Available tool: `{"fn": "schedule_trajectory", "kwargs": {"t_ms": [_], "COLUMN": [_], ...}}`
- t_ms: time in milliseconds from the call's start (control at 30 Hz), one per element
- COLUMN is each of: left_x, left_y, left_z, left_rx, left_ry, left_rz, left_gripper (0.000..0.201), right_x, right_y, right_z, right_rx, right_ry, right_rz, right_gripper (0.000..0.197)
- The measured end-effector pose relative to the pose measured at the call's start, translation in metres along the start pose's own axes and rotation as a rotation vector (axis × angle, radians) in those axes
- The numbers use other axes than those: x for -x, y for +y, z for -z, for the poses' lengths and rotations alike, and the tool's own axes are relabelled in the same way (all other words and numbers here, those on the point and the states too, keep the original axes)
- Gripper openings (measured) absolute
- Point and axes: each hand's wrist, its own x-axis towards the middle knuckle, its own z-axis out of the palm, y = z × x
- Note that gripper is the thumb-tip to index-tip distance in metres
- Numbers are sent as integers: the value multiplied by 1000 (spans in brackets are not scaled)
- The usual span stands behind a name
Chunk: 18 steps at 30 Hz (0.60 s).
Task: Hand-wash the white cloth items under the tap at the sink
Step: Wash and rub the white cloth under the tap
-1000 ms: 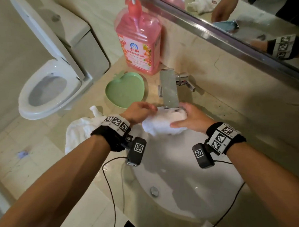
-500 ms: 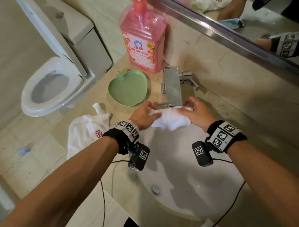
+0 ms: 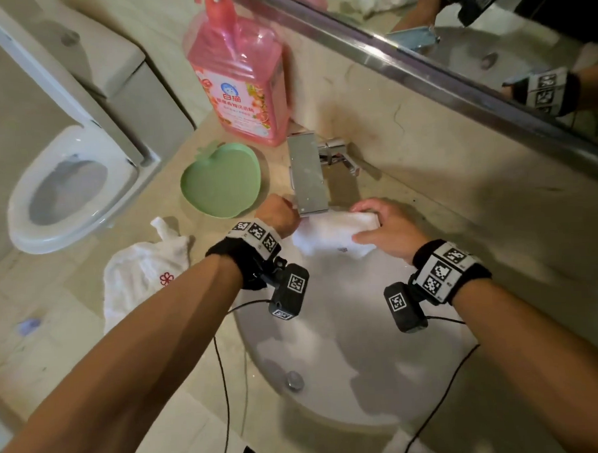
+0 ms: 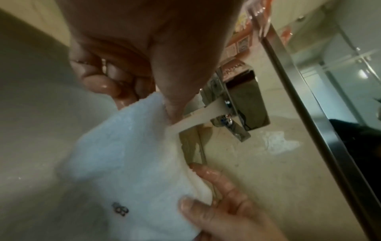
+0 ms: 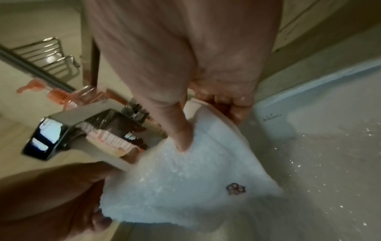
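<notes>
A wet white cloth (image 3: 332,233) with a small dark flower mark hangs spread between both hands under the square chrome tap (image 3: 307,173), at the back of the white sink (image 3: 351,354). My left hand (image 3: 279,215) pinches its left corner between thumb and fingers, as the left wrist view shows on the cloth (image 4: 128,163). My right hand (image 3: 383,227) grips the right edge, thumb on top of the cloth (image 5: 185,179). A second white cloth (image 3: 139,278) with a red flower lies on the counter, left of the sink.
A green apple-shaped dish (image 3: 222,180) and a pink soap bottle (image 3: 241,81) stand on the counter left of the tap. A mirror (image 3: 453,31) runs along the wall behind. A toilet (image 3: 66,188) is at the far left. Cables hang from both wrist cameras.
The cloth was bunched between my hands a second ago. Both hands have moved apart under the tap, and the cloth now hangs stretched out wide.
</notes>
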Motion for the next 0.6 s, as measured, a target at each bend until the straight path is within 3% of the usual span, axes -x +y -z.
{"fn": "schedule_trajectory", "kwargs": {"t_ms": [100,200,300,367,433,467,533,600], "left_x": [4,12,18,23,29,33,41,45], "left_y": [-6,-15,-32,-44,-52,-56,-62,-67], "left_z": [2,7,22,32,41,44,47,44], "left_rx": [-112,-231,-78,119,273,303,214,49], "left_ry": [47,92,1,-35,-81,-106,-128,-79], "left_rz": [96,107,130,157,135,115,50,-24], "left_gripper": [30,47,42,25,22,29,48,50], "right_x": [-2,-6,-10,-9,-9,-9,-8,-6], "right_y": [-7,-19,-35,-43,-48,-50,-51,-52], "right_z": [-8,-19,-33,-41,-46,-49,-56,-62], "right_rx": [23,46,-24,-66,2,95,267,322], "right_ry": [-1,14,4,-36,-79,-90,-76,-43], "right_rz": [26,44,-3,-40,-20,10,78,134], "right_gripper": [38,25,22,39,54,56,50,38]}}
